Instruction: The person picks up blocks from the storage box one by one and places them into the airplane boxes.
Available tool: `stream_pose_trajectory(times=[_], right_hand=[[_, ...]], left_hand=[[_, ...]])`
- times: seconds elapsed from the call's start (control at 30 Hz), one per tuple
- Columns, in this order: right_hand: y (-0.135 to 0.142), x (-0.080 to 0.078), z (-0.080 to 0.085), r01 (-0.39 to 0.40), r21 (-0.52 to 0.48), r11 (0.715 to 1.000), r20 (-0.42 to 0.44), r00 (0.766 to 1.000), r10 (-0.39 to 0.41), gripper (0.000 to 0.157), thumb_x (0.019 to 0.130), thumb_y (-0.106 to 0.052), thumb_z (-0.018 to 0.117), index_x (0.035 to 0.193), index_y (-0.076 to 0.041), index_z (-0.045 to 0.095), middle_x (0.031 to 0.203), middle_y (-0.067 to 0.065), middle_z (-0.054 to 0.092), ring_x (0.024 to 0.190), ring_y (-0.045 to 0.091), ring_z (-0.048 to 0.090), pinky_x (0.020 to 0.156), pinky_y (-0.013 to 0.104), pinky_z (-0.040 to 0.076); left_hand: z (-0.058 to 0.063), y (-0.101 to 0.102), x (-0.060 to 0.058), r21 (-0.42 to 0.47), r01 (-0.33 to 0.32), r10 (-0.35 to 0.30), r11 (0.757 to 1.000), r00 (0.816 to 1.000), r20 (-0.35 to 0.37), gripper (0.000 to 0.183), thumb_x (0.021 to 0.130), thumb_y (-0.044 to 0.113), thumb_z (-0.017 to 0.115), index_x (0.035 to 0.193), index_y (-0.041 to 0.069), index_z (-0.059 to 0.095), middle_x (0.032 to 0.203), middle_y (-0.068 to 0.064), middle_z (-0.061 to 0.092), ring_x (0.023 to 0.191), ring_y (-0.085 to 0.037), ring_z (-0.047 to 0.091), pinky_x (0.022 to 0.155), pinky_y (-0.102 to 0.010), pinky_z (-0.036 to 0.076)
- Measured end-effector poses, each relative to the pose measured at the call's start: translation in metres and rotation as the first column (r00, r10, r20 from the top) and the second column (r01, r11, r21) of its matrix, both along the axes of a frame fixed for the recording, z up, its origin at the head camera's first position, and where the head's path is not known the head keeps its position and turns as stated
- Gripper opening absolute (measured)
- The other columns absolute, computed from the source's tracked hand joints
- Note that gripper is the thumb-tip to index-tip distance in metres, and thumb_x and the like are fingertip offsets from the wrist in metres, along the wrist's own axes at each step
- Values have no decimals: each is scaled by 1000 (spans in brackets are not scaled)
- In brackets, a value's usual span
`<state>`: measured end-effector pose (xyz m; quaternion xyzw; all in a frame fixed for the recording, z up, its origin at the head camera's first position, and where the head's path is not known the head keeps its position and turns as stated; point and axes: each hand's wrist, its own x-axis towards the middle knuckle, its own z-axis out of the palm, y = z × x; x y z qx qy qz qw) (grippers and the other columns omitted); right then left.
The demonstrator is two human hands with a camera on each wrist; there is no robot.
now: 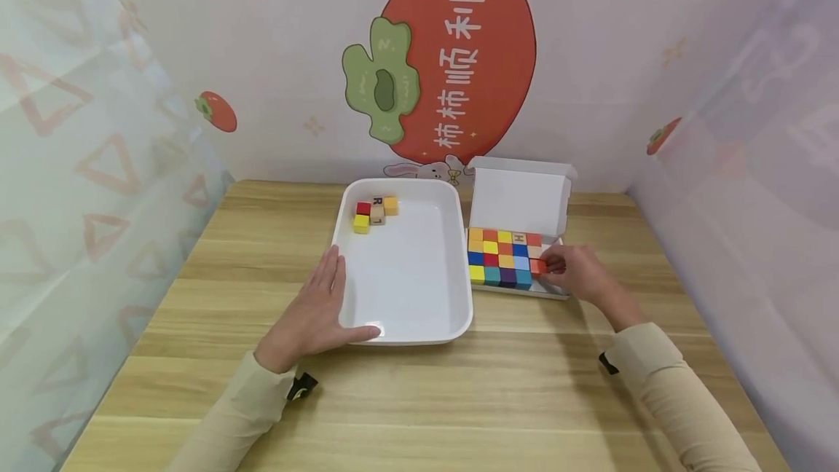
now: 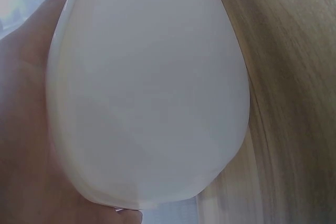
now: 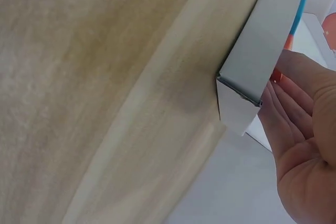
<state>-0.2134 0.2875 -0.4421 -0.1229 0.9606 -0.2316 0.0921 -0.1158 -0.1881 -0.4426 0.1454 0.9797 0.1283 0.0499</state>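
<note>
My right hand (image 1: 577, 272) reaches into the open white cardboard box (image 1: 557, 296) and pinches an orange-red cube (image 1: 537, 266) at the right end of the block rows. In the right wrist view the thumb and fingers curl over the box corner (image 3: 244, 106), with a bit of red between them. My left hand (image 1: 314, 312) rests with straight fingers along the left rim of the white tray (image 1: 406, 341), its thumb over the near edge. Inside the tray's far left corner sit several cubes: a red one (image 1: 363, 208), a yellow one (image 1: 361, 224), an orange one (image 1: 391, 205) and lettered wooden ones (image 1: 377, 217).
Rows of coloured cubes (image 1: 498, 261) fill much of the box, whose lid (image 1: 521, 199) stands raised at the back. The box is close against the tray's right side. A printed backdrop (image 1: 288, 57) rises behind the wooden table (image 1: 419, 414).
</note>
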Motion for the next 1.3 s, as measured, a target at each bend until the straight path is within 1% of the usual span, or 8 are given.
stream_pose_trajectory(times=[0.27, 0.4, 0.5, 0.7, 0.83, 1.0, 1.13, 1.3], right_hand=[[-5, -1, -1, 20, 13, 1000, -22, 1000, -20, 31, 81, -17, 78, 109, -8, 67, 106, 12, 70, 95, 25, 66, 86, 44, 58], [-12, -7, 14, -33, 97, 995, -22, 999, 36, 33, 80, -19, 79, 107, -5, 67, 104, 13, 70, 92, 24, 65, 85, 44, 58], [-24, -14, 34, -79, 139, 987, -37, 996, 85, 37, 81, -21, 79, 110, -2, 67, 104, 14, 70, 91, 25, 64, 85, 45, 57], [-73, -28, 71, -175, 143, 974, -77, 979, 188, 39, 83, -21, 77, 116, -4, 67, 109, 14, 72, 98, 28, 68, 85, 41, 59], [-114, -42, 85, -237, 96, 967, -73, 967, 244, 38, 83, -23, 77, 118, -12, 67, 114, 10, 71, 103, 26, 68, 83, 37, 60], [-165, -59, 89, -311, 88, 947, -76, 945, 317, 37, 82, -27, 78, 115, -16, 67, 107, 2, 70, 101, 23, 66, 83, 32, 60], [-200, -75, 88, -326, 106, 940, -51, 942, 332, 44, 82, -29, 78, 121, -16, 65, 112, 2, 68, 107, 22, 64, 88, 33, 57], [-228, -96, 79, -321, 109, 941, -47, 944, 327, 46, 83, -30, 77, 123, -13, 64, 118, 5, 67, 105, 19, 62, 92, 33, 56]], left_hand=[[1, -1, -1, -16, 4, -4, 1000, 1000, 13, 140, 62, 98, 37, 155, 1, 0, 164, -14, -12, 153, -30, -6, 124, -50, 12], [1, -1, -1, -14, 5, -5, 1000, 1000, 3, 139, 62, 98, 37, 155, 0, 1, 164, -15, -11, 153, -30, -6, 124, -50, 12], [1, -1, -1, -11, 5, -5, 1000, 1000, -3, 139, 62, 97, 38, 155, 1, 0, 164, -15, -10, 153, -30, -5, 124, -50, 12], [2, -1, -1, -4, 7, -7, 1000, 1000, -10, 138, 63, 96, 40, 154, 1, -1, 164, -15, -10, 153, -31, -5, 124, -50, 12], [2, -2, -1, -8, 4, -4, 1000, 1000, -17, 138, 63, 96, 41, 154, 1, 0, 164, -16, -9, 153, -32, -3, 124, -50, 14], [1, -1, 0, -12, 5, -5, 1000, 1000, -15, 139, 63, 96, 41, 154, -1, 4, 164, -16, -7, 153, -32, -3, 124, -50, 14], [1, 0, 0, -10, 4, -5, 1000, 1000, -19, 138, 63, 96, 41, 154, -1, 5, 164, -16, -7, 153, -33, -2, 123, -50, 15], [1, 0, 0, -14, 1, -2, 1000, 1000, -16, 139, 62, 97, 39, 154, 0, 3, 164, -16, -8, 153, -32, -3, 124, -50, 15]])
